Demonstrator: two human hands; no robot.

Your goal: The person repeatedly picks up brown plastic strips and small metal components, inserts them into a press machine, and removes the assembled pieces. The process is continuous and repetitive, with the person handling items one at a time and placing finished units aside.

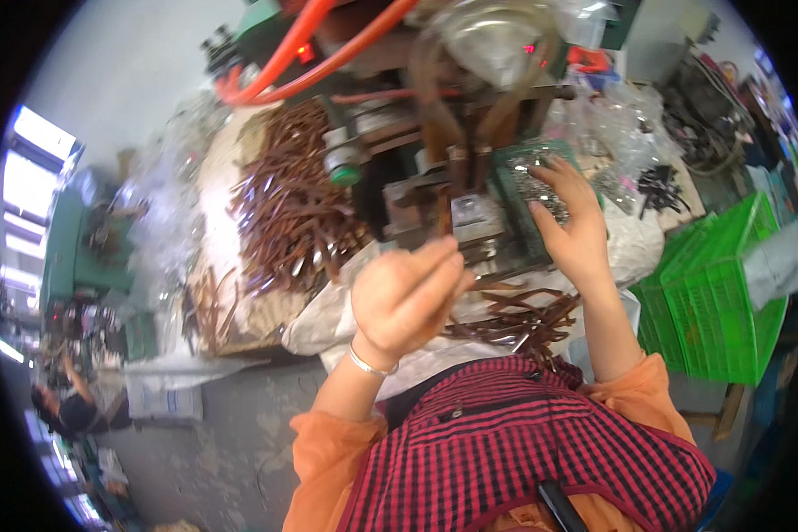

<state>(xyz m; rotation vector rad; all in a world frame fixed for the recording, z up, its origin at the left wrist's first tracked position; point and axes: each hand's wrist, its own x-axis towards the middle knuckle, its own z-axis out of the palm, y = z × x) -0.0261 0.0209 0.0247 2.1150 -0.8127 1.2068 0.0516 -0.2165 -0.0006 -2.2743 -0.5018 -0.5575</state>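
Note:
My left hand point(405, 294) is closed in a pinch in front of the machine's work block point(477, 217). A narrow brown strip point(444, 213) stands up from its fingertips, its far end at the metal fixture. My right hand point(578, 222) reaches over a green tray point(525, 232) of small shiny metal pieces point(541, 184). Its thumb and fingers are apart, the fingertips at the pieces; I see nothing held between them. Both hands are somewhat blurred. More brown strips point(523, 315) lie in my lap area, just below the work block.
A big heap of brown strips point(297, 199) covers the bench at left. Orange hoses point(284, 66) arch over the machine. Clear plastic bags point(616, 133) and small black pieces point(662, 188) lie at right, beside a green crate point(709, 284). A person point(75, 403) works far left.

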